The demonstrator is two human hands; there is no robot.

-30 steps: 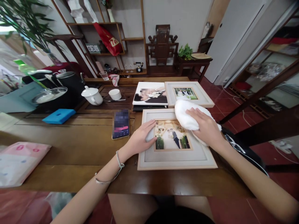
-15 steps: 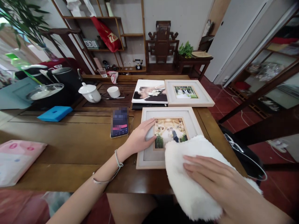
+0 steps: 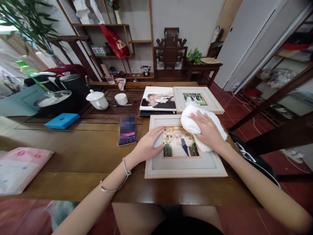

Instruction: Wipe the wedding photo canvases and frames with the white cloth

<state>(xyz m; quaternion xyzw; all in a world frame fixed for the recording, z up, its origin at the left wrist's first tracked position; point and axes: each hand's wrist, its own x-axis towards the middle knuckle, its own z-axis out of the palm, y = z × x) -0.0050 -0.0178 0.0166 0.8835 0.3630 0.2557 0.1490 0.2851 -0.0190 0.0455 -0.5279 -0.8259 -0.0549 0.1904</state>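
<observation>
Pressing down at the far right corner of the near frame (image 3: 186,167): right hand (image 3: 207,129), with white cloth (image 3: 187,120) under it. Frame lies flat on the wooden table (image 3: 93,163), close to the edge facing the person, below both hands. From the right fingers, most of its bare face lies leftward and back toward the body; cloth covers the far right corner, so right hand is nearer there, left hand nearer the left border. Frame looks longer side to side, but with the oblique view I would not swear to it. Cloth runs slantwise, far left to near right; its far edge overlaps the far frame (image 3: 178,98) in view, contact uncertain. Left hand (image 3: 149,143) flat on the left border, fingers close together, thumb out, tips at the edge of the inset photo (image 3: 179,145). Right fingers slightly spread over the cloth, thumb hidden; cannot tell whether they pinch it. Count: two hands, one cloth, two pale frames, one white-edged print (image 3: 160,106) left of the far frame, one phone (image 3: 127,130), one lidded cup (image 3: 97,100), one small white bowl (image 3: 121,99), one blue block (image 3: 62,121), one pink-and-white packet (image 3: 25,169).
</observation>
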